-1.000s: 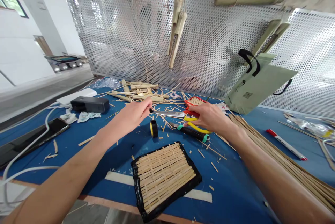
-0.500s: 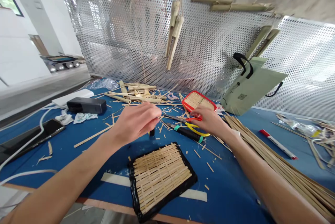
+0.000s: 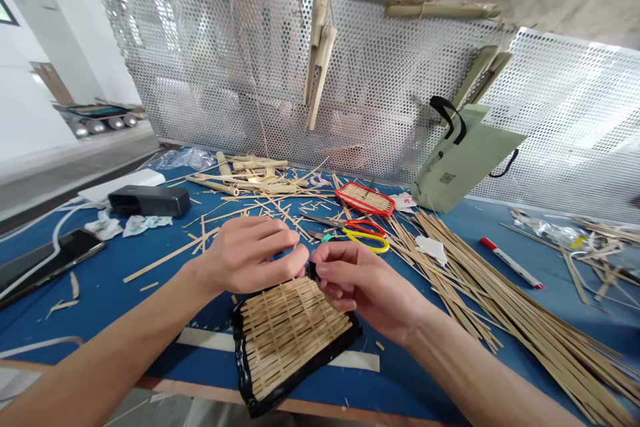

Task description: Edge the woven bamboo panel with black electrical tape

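My left hand [image 3: 255, 254] is closed in a pinch above the far edge of a woven bamboo mat [image 3: 295, 334]; what its fingertips hold is hidden. My right hand [image 3: 363, 284] meets it from the right, thumb and fingers closed on a small black piece [image 3: 313, 272]. Shiny black tape-like edging runs round the mat, which lies tilted near the table's front edge. Beyond my hands lie red-and-yellow-handled scissors [image 3: 367, 228] and a tool with a teal end [image 3: 327, 238], partly hidden by my right hand. A red-edged bamboo mat [image 3: 365, 199] lies farther back.
Long bamboo strips [image 3: 520, 307] spread along the right, near a red-capped marker [image 3: 510, 264]. Split bamboo pieces [image 3: 250, 177] and scraps lie at the back. A dark box [image 3: 149, 200] and a phone [image 3: 55, 264] are left. A green bag [image 3: 463, 157] stands against the perforated metal panel [image 3: 380, 94].
My right hand has left the scissors and red-edged mat and come to my left hand above the black-edged mat. The red-edged mat now lies flatter. The view has shifted slightly right.
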Available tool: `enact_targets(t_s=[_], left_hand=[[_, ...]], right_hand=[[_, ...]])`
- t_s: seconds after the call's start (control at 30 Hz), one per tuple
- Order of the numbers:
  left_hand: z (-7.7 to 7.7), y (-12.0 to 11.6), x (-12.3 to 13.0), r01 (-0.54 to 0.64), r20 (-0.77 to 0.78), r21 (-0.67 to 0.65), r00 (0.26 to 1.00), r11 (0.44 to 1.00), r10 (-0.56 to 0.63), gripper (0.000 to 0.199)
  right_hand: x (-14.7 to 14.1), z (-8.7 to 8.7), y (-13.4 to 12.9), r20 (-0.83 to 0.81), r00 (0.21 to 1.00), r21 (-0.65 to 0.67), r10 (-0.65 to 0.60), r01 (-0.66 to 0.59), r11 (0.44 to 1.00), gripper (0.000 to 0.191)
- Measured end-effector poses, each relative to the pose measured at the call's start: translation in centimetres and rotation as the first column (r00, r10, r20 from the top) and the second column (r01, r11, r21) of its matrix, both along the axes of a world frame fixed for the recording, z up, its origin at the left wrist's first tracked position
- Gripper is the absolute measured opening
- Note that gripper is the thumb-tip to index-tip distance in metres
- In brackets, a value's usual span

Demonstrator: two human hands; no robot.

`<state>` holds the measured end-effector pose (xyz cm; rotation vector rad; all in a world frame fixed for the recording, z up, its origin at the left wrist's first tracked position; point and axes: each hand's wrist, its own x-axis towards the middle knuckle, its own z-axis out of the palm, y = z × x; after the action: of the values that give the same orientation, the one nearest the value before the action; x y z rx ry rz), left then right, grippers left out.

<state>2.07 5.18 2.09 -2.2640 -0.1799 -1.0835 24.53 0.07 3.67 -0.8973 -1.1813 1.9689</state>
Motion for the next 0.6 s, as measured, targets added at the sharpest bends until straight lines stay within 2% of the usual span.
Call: enact_targets(t_s=[0.07,0.13,0.2,0.23,0.27,0.3,0.37,0.43,0.53,0.6], left_hand=[[0.1,0.1,-0.1,-0.030,-0.017,-0.003,0.999,1.000,0.030,0.004],[0.6,0.1,-0.1,-0.110,-0.070,-0.017,0.992,0.994,0.109,0.005],[1.4,-0.4,-0.3,-0.255,-0.159,-0.093,0.958,0.962,0.239,0.006],[1.8,-0.9,-0.5,-0.361,-0.209,-0.162,0.922,0.918,0.325,0.007],[2.1,-1.5,-0.8,-0.474,-0.266,-0.248,0.872,0.845,0.411,0.011],[2.2,-2.3,-1.2,-0.585,-0.328,-0.336,0.808,0.738,0.490,0.015],[1.7,-4.0,-2.2,-0.737,-0.480,-0.465,0.676,0.491,0.560,0.025],[0.4,-5.7,-3.1,-0.777,-0.585,-0.547,0.622,0.313,0.520,0.034],[-2.3,-7.7,-3.9,-0.746,-0.654,-0.663,0.617,0.062,0.437,0.037],[-3.9,-8.5,-4.0,-0.700,-0.638,-0.713,0.624,-0.040,0.450,0.033]], right_hand=[[0.4,0.1,0.2,0.036,0.999,0.086,-0.038,0.035,0.996,0.030],[1.0,0.1,0.7,0.103,0.986,0.246,-0.130,0.101,0.964,0.029],[2.0,-0.1,1.4,0.190,0.946,0.427,-0.263,0.162,0.890,0.026],[2.5,-0.4,1.8,0.235,0.916,0.502,-0.323,0.170,0.848,0.025],[2.9,-0.7,2.2,0.281,0.887,0.556,-0.366,0.161,0.816,0.024],[3.3,-1.1,2.6,0.324,0.863,0.593,-0.388,0.134,0.794,0.022],[3.4,-2.1,3.1,0.420,0.825,0.628,-0.379,0.038,0.777,0.018],[3.0,-3.2,3.1,0.535,0.775,0.619,-0.338,-0.087,0.780,0.024],[2.0,-4.8,2.7,0.678,0.681,0.564,-0.278,-0.238,0.791,0.046],[1.5,-5.6,2.4,0.712,0.647,0.553,-0.272,-0.278,0.785,0.053]])
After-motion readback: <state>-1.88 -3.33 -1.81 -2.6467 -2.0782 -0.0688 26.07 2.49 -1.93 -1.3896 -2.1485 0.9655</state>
